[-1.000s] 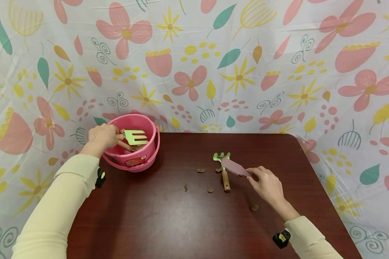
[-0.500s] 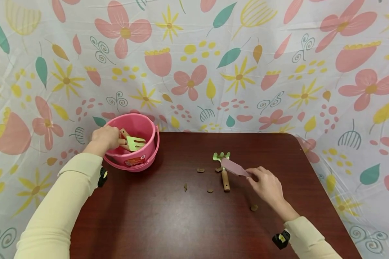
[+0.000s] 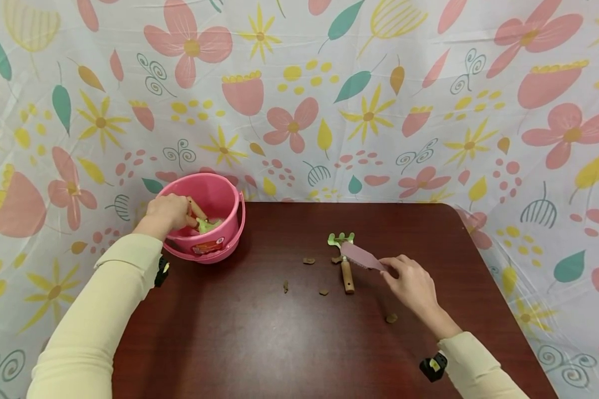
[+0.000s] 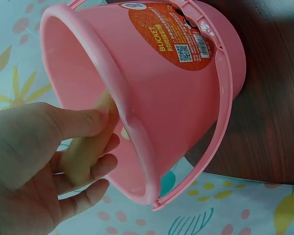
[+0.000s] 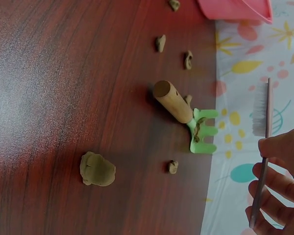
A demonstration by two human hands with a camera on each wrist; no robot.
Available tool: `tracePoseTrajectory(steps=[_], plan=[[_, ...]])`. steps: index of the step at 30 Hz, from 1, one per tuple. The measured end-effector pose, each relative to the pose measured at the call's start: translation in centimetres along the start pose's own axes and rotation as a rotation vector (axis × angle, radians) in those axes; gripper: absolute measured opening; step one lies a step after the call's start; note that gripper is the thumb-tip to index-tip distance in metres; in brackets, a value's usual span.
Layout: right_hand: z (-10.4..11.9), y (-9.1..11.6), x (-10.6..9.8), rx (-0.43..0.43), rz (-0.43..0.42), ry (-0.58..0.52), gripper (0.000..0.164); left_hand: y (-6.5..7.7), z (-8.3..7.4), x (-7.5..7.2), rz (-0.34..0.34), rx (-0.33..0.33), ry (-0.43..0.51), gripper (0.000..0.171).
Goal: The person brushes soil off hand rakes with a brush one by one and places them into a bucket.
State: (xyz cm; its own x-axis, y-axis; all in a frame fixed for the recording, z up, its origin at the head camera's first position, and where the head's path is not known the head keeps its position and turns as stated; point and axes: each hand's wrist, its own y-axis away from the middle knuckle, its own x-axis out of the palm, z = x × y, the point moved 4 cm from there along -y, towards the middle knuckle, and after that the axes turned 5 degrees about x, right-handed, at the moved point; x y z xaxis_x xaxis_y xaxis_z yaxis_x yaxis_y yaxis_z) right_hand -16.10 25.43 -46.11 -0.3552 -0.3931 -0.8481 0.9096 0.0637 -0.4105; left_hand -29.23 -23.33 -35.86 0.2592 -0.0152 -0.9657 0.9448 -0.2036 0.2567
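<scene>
My left hand (image 3: 168,213) grips the wooden handle (image 4: 90,142) of a green garden fork at the mouth of a pink bucket (image 4: 157,93). The fork's green head (image 3: 207,225) is down inside the bucket, partly hidden by the rim. A second wooden handle (image 3: 197,209) leans in the bucket. At the right, my right hand (image 3: 410,288) pinches a pink brush (image 3: 361,257) with pale bristles (image 5: 259,110). In the head view the brush overlaps a green hand rake (image 3: 347,275) lying on the table; the right wrist view shows them apart.
Several brown clay-like lumps (image 3: 309,260) lie scattered on the dark wooden table (image 3: 259,343). A larger lump (image 5: 98,169) lies near the right wrist. Flower-patterned cloth (image 3: 294,66) hangs behind and beside the table. The bucket's handle (image 4: 220,122) hangs down its side.
My left hand has moved slightly right and lowered the green fork into the bucket; its tines were above the rim before. The right hand and brush stay in place.
</scene>
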Motion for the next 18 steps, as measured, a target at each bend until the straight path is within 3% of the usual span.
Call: tracePoseTrajectory(steps=[4, 7, 11, 18], plan=[[-0.06, -0.04, 0.03, -0.002, -0.001, -0.002, 0.024, 0.2, 0.48, -0.12, -0.008, -0.015, -0.036, 0.039], [-0.16, -0.1, 0.0, 0.003, 0.0, -0.005, 0.024, 0.32, 0.82, -0.27, -0.019, -0.023, -0.06, 0.036], [-0.33, -0.13, -0.05, 0.017, 0.0, -0.004, 0.025, 0.38, 1.05, -0.4, -0.022, -0.024, -0.053, 0.024], [-0.56, 0.01, -0.09, 0.024, -0.005, -0.008, 0.026, 0.85, 0.54, -0.53, -0.031, -0.018, -0.013, 0.028]])
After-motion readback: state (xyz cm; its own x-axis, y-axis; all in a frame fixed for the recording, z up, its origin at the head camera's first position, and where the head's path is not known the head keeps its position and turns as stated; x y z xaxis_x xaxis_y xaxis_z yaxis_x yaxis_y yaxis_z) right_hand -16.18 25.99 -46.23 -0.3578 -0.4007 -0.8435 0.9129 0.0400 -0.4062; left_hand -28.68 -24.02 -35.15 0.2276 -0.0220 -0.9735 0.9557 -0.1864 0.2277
